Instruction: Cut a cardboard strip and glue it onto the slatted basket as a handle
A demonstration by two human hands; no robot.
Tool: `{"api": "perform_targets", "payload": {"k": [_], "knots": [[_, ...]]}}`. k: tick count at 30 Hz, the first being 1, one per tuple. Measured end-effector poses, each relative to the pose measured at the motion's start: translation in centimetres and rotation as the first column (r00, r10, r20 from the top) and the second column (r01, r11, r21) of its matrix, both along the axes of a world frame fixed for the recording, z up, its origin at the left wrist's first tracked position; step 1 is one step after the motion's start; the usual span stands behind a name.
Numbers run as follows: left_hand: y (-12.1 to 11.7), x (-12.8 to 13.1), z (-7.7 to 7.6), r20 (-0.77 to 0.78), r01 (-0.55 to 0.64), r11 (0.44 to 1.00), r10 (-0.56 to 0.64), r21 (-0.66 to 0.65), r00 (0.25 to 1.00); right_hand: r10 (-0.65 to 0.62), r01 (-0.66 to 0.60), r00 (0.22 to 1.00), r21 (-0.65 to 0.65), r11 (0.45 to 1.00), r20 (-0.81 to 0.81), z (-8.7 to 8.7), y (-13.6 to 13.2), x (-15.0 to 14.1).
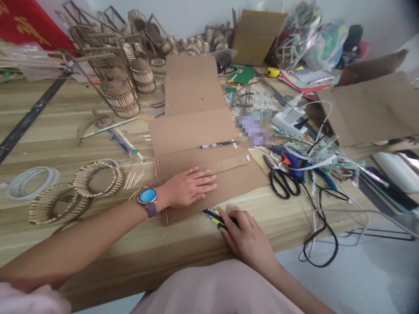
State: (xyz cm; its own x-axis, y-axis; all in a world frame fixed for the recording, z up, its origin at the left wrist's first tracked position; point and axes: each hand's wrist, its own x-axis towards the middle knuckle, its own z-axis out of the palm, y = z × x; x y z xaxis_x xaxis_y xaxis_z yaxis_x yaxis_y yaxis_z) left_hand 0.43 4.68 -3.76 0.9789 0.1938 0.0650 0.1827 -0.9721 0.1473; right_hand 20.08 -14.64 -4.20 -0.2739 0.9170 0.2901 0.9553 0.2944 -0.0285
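My left hand (190,187) lies flat on a sheet of brown cardboard (229,187), its fingers stretched out; a watch (147,198) is on that wrist. Beside the fingers a narrow strip (229,165) rests across the cardboard. At the table's front edge my right hand (247,233) is wrapped round a yellow and black utility knife (216,216), whose blade end points left towards the cardboard. Farther back on the cardboard lies a pen (218,144).
Black-handled scissors (283,179), a blue glue gun (290,159) and tangled cables (324,222) crowd the right. Slatted rings (98,179) and rolls of tape (32,182) lie left. Lantern-like wooden baskets (119,98) stand behind. An open cardboard box (373,109) sits far right.
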Motion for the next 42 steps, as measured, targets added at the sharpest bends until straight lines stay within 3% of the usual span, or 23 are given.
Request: {"api": "perform_targets", "payload": {"k": [16, 30, 37, 42], "knots": [[0.0, 0.0, 0.3, -0.023, -0.011, 1.000, 0.010, -0.028, 1.000, 0.120, -0.119, 0.992, 0.020, 0.993, -0.032, -0.2, 0.9, -0.8], [-0.1, 0.1, 0.6, -0.053, -0.025, 1.000, 0.024, -0.016, 0.998, -0.010, 0.013, 0.999, 0.042, 0.999, -0.052, -2.2, 0.1, -3.6], [0.0, 0.0, 0.8, -0.059, -0.022, 0.999, 0.020, -0.025, 0.998, 0.223, -0.223, 0.975, 0.023, 0.975, -0.016, -0.2, 2.3, -2.1], [0.0, 0.1, 0.8, -0.063, -0.020, 0.999, 0.018, -0.035, 0.998, 0.210, -0.210, 0.978, 0.026, 0.977, 0.009, -0.3, 2.3, -2.3]]}}
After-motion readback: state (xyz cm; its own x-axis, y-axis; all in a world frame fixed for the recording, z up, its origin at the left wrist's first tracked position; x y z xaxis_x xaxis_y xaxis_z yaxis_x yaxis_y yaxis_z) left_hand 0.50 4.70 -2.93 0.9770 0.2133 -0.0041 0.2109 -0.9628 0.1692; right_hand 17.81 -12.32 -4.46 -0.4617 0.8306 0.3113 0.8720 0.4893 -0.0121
